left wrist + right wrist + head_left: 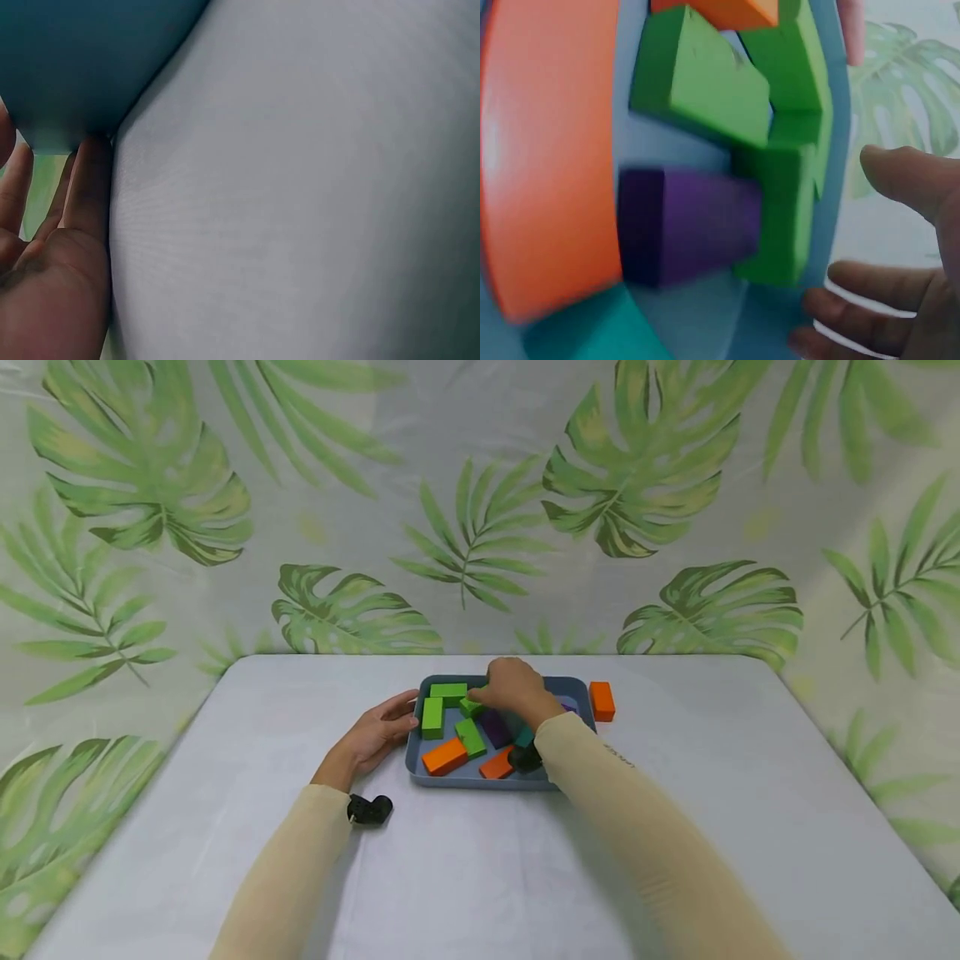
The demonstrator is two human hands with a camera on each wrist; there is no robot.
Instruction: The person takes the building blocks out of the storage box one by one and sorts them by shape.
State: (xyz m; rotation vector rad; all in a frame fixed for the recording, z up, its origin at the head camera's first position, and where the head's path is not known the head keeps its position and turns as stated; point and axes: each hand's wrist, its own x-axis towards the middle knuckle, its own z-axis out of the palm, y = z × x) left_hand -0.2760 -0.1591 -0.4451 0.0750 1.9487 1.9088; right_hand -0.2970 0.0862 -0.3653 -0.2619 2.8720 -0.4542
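Note:
A blue-grey tray (487, 782) holds several coloured blocks. My left hand (375, 735) rests at the tray's left side, its fingers extended and touching the wall. Above the far part of the tray is my right hand (517, 687), near a green block (470, 707). In the right wrist view, its thumb and fingers are apart with nothing between them, just beyond a green block (780, 217). A purple block (495, 728), an orange block (445, 757) and a teal block (524, 737) lie in the tray. The right forearm hides the tray's near right corner.
One orange block (602, 702) lies on the white table (465, 868), just outside the tray's right side. Behind the table hangs a leaf-patterned cloth (480, 627). A black wrist camera (371, 810) is on the left wrist.

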